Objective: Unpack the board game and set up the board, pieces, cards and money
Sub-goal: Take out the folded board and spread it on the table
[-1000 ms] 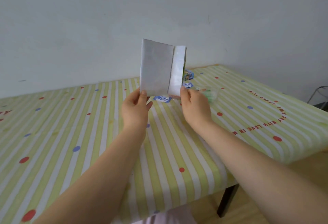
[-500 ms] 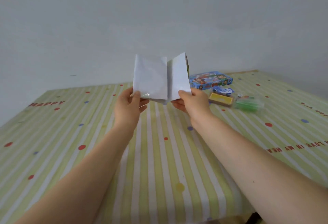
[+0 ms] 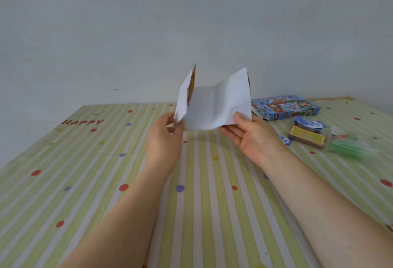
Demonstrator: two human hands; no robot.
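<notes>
Board (image 3: 214, 106), half-unfolded above the table (image 3: 106, 182), pinched between left grip (image 3: 165, 138) and right grip (image 3: 253, 138).

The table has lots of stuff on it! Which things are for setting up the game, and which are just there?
For the game:
- folded board, held up by the left hand and right hand
- game box
- yellow card stack
- blue cards
- bag of green pieces

Just there:
- striped tablecloth
- wall
</notes>
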